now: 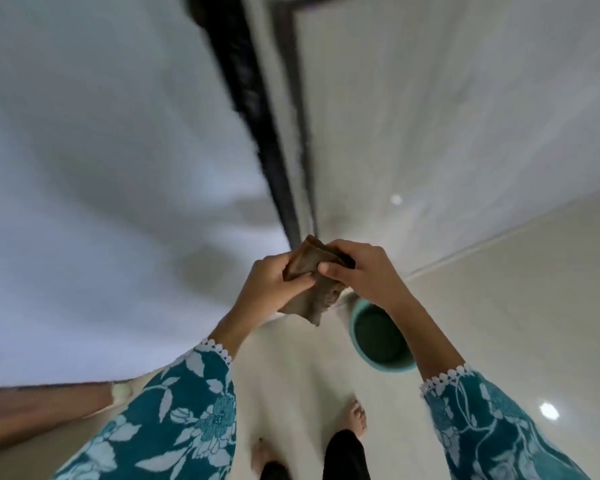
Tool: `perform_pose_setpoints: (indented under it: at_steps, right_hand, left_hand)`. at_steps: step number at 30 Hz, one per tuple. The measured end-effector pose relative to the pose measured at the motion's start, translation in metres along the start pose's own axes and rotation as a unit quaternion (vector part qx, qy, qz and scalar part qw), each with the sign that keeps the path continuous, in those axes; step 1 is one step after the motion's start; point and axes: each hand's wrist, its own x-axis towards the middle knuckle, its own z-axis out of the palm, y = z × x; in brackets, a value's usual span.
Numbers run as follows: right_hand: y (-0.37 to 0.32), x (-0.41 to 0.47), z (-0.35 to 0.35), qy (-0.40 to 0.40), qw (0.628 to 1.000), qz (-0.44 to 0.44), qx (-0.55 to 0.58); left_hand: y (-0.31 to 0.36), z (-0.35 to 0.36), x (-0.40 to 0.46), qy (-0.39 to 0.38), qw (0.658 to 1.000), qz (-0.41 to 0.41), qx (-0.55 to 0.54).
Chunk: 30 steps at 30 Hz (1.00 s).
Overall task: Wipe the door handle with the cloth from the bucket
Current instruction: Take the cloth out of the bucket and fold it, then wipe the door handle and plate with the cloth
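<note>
A brown cloth hangs bunched between both hands at the middle of the head view. My left hand grips its left side, thumb pressed on top. My right hand grips its upper right part. Just below my right wrist a teal bucket stands on the pale floor, its dark inside partly hidden by my forearm. A white door fills the left side, with a dark frame strip beside it. No door handle shows in this blurred frame.
A pale tiled wall rises on the right and meets the glossy floor. My bare feet stand below the bucket. A brown wooden edge crosses the lower left.
</note>
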Motion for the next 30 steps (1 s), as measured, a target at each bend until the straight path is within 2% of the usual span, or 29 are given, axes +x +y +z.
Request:
perform_pose_setpoints:
  at_steps: [3, 5, 6, 8, 10, 11, 13, 15, 17, 19, 24, 27, 30]
  right_hand:
    - [-0.063, 0.012, 0.040, 0.135, 0.987, -0.079, -0.023]
    - [-0.105, 0.008, 0.074, 0.207, 0.969, -0.136, -0.016]
    - [-0.124, 0.005, 0.093, 0.202, 0.966, -0.160, -0.016]
    - [-0.162, -0.008, 0.140, 0.107, 0.974, -0.197, -0.042]
    - [-0.198, -0.024, 0.193, -0.007, 0.976, -0.199, -0.088]
    - [-0.212, -0.032, 0.220, -0.033, 0.974, -0.196, -0.111]
    - [-0.238, -0.047, 0.266, -0.033, 0.975, -0.187, -0.113]
    - [-0.263, -0.060, 0.299, -0.004, 0.977, -0.192, -0.097]
    - [-0.285, -0.070, 0.324, 0.016, 0.976, -0.203, -0.073]
    - [-0.308, -0.086, 0.345, 0.015, 0.980, -0.195, -0.025]
    - [-0.353, -0.107, 0.385, -0.041, 0.978, -0.194, 0.066]
    - [-0.372, -0.102, 0.393, -0.081, 0.978, -0.162, 0.104]
    - [-0.386, -0.089, 0.405, -0.088, 0.978, -0.173, 0.077]
  left_hand:
    - [-0.008, -0.058, -0.037, 0.140, 0.988, -0.051, -0.049]
    - [-0.023, -0.095, -0.066, 0.208, 0.965, -0.089, -0.135]
    - [-0.033, -0.112, -0.083, 0.233, 0.949, -0.102, -0.187]
    - [-0.051, -0.144, -0.123, 0.255, 0.921, -0.105, -0.275]
    - [-0.070, -0.175, -0.163, 0.241, 0.894, -0.078, -0.369]
    - [-0.080, -0.188, -0.182, 0.222, 0.871, -0.071, -0.432]
    - [-0.100, -0.214, -0.220, 0.178, 0.817, -0.064, -0.545]
    - [-0.120, -0.238, -0.254, 0.162, 0.793, -0.056, -0.585]
    - [-0.136, -0.255, -0.285, 0.189, 0.788, -0.044, -0.585]
    - [-0.153, -0.272, -0.313, 0.234, 0.799, -0.037, -0.552]
    - [-0.178, -0.316, -0.362, 0.243, 0.821, 0.007, -0.516]
    - [-0.190, -0.339, -0.375, 0.254, 0.808, 0.008, -0.532]
    - [-0.200, -0.354, -0.375, 0.270, 0.793, -0.010, -0.546]
